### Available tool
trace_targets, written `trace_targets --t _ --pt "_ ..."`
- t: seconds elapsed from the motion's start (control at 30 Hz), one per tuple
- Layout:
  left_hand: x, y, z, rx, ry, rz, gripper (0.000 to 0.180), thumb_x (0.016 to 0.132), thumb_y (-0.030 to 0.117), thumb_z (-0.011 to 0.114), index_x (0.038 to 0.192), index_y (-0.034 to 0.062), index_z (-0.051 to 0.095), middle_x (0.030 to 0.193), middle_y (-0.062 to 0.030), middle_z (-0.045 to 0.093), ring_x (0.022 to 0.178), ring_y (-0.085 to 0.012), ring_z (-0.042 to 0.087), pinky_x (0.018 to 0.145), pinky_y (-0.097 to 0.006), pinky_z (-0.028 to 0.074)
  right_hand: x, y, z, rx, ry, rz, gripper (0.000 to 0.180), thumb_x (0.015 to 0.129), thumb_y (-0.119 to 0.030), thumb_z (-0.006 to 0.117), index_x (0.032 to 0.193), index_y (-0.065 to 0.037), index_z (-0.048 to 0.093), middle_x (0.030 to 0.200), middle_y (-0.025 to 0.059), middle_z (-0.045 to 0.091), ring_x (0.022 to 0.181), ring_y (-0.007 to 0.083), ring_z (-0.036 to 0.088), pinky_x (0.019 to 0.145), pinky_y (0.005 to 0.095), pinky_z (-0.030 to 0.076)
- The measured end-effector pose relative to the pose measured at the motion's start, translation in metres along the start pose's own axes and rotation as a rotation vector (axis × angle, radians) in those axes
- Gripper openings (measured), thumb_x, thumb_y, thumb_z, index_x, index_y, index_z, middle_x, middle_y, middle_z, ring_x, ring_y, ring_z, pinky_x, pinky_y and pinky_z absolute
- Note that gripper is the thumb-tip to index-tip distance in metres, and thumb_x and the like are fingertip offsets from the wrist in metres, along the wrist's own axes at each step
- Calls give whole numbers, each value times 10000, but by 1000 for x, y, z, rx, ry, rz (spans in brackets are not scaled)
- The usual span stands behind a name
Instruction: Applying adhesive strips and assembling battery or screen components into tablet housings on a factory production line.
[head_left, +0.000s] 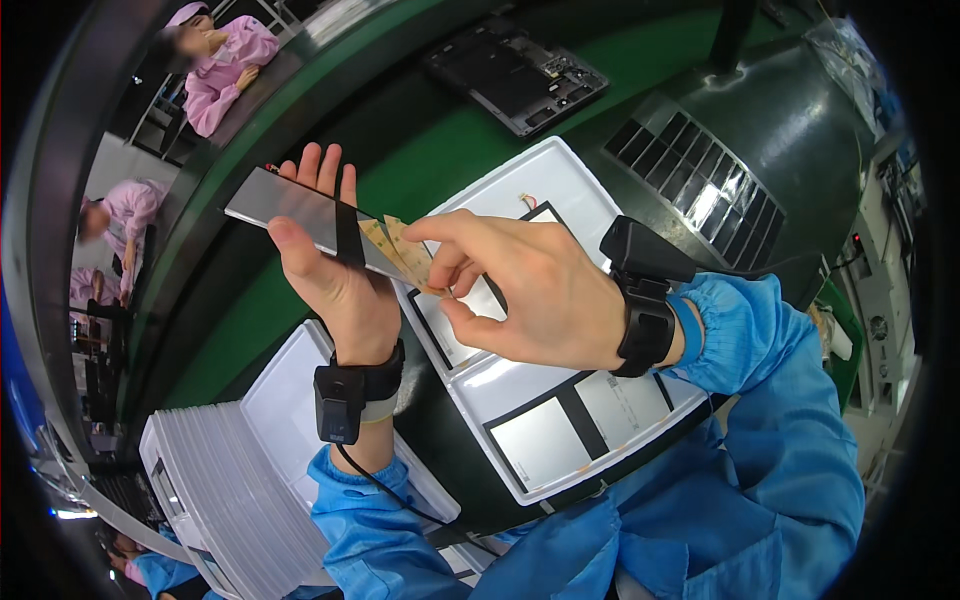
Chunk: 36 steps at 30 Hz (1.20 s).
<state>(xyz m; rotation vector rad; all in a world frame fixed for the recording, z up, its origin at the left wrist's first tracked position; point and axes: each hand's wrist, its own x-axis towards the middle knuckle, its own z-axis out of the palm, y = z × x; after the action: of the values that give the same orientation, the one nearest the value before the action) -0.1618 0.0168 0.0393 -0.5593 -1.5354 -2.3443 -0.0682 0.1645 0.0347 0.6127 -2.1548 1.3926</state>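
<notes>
My left hand (335, 262) holds a thin grey rectangular panel (290, 213) by its edges, raised above the bench. A tan flex strip (400, 252) hangs off the panel's right end. My right hand (520, 290) pinches that strip between thumb and fingers, right beside the left hand. Both wrists wear black bands, and both arms are in blue sleeves. Below the hands lies a white tray (585, 180) holding more flat grey panels (545, 440) with black strips.
A stack of white trays (230, 490) sits at the lower left. A dark open device chassis (520, 75) lies on the green belt (440, 150) behind. A black vented unit (700, 180) stands at right. People in pink coats (225, 60) work at far left.
</notes>
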Motion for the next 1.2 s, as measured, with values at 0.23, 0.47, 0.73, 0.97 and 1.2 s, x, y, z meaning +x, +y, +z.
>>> trace_targets --t 0.23,0.47,0.73,0.97,1.2 --pt "0 0 -1 -18 22 21 799 1000 647 508 1449 1 371 1473 -218 455 1403 -354 457 1234 -493 316 1 4 -4 65 -46 -10 434 826 45 714 1235 23 571 839 111 697 768 257 728 687 328 595" --pt "-4 13 0 -268 -162 -176 907 980 754 358 1511 17 356 1553 -203 405 1442 -365 412 1237 -518 293 6 -8 -29 120 -36 181 441 787 50 713 1218 21 624 818 48 716 749 87 701 741 249 602" --pt "2 19 -7 -603 -267 -330 860 1004 716 315 1455 -8 421 1487 -222 483 1399 -383 461 1236 -522 295 -74 -32 -215 -103 408 301 224 883 40 659 1107 33 662 966 68 700 901 91 684 802 234 563" --pt "-28 44 41 -540 -115 -494 859 1038 652 260 1547 -39 304 1572 -230 386 1493 -367 341 1284 -486 216 -246 -101 -341 -1041 713 566 134 861 -30 679 987 -21 724 916 67 735 873 124 718 803 244 565" --pt "-43 28 48 -490 -269 -538 858 1034 674 224 1551 -3 317 1554 -202 412 1477 -331 372 1280 -464 232 -384 -59 -356 -1057 442 1160 254 774 -105 704 1009 -22 758 900 144 756 812 258 729 777 385 582"
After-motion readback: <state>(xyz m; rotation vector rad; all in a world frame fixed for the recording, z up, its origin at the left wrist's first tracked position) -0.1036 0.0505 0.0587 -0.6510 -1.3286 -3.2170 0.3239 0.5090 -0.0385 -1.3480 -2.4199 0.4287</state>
